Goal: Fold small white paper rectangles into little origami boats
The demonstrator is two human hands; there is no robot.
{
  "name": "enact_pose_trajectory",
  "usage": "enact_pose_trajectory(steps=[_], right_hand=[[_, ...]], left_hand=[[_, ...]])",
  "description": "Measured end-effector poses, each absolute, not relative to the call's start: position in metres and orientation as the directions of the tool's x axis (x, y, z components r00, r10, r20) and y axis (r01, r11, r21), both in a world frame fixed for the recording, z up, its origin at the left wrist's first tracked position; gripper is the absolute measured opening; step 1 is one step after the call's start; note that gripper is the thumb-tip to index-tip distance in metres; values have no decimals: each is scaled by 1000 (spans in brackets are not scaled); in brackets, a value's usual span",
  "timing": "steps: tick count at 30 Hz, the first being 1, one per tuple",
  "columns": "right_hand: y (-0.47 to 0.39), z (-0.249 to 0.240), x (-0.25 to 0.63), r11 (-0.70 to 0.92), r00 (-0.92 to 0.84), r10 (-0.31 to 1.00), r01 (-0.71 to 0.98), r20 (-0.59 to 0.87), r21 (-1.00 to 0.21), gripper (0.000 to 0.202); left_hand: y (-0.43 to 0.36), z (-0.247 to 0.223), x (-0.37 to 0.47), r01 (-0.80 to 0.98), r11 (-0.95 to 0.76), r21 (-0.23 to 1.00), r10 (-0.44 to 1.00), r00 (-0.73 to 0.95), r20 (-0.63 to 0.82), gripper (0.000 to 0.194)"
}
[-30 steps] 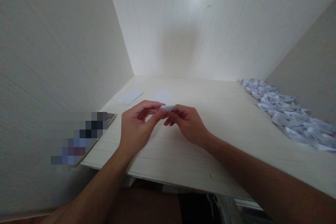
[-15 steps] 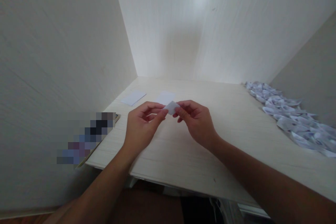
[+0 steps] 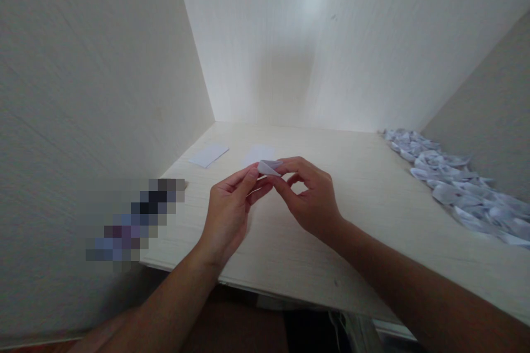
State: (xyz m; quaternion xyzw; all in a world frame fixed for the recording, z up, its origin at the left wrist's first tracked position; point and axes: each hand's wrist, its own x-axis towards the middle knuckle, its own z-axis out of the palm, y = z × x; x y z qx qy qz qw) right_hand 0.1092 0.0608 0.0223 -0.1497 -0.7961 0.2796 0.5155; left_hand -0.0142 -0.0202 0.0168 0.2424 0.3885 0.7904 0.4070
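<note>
White paper, folded into a small piece [image 3: 268, 169], lies directly between the two hands, raised above the tabletop [image 3: 351, 253], its longer axis running roughly crosswise from one hand to the other. The left hand [image 3: 227, 201] is nearly closed, pinching the piece's left end between thumb and fingers. The right hand [image 3: 312, 193] curves in at the opposite end, its index finger and thumb bent into a loop with their tips close together at the paper; whether they grip it or only touch it, I cannot tell.

Beyond the left hand, slightly to its left, lies a flat paper sheet [image 3: 208, 155]; a second, paler sheet [image 3: 260, 153] lies just beyond the folded piece, partly hidden by the hands. Well to the right of the right hand, a long heap of folded papers [image 3: 459, 190] runs beside the side wall [image 3: 492, 99].
</note>
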Motion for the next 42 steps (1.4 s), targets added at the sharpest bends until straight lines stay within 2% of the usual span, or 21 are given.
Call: enact_pose_trajectory(steps=[5, 12, 23, 28, 36, 42], right_hand=[[63, 17, 109, 858, -481, 440, -24, 758, -514, 14], [66, 15, 107, 896, -535, 400, 59, 744, -440, 12], [68, 12, 106, 848, -563, 464, 57, 684, -527, 9], [71, 10, 106, 834, -588, 476, 65, 654, -548, 10], [68, 11, 109, 877, -590, 441, 124, 676, -464, 13], [69, 14, 107, 831, -608, 461, 42, 647, -554, 18]], left_hand=[[-20, 19, -10, -510, -357, 783, 855, -515, 55, 16], [-20, 14, -6, -530, -325, 784, 880, -473, 45, 17], [-20, 8, -7, -595, -286, 751, 910, -414, 19, 20], [-19, 7, -9, -626, -262, 734, 922, -386, 0, 15], [-21, 8, -9, -608, -243, 756, 936, -351, 19, 16], [-20, 6, -10, -614, -224, 757, 934, -357, -13, 16]])
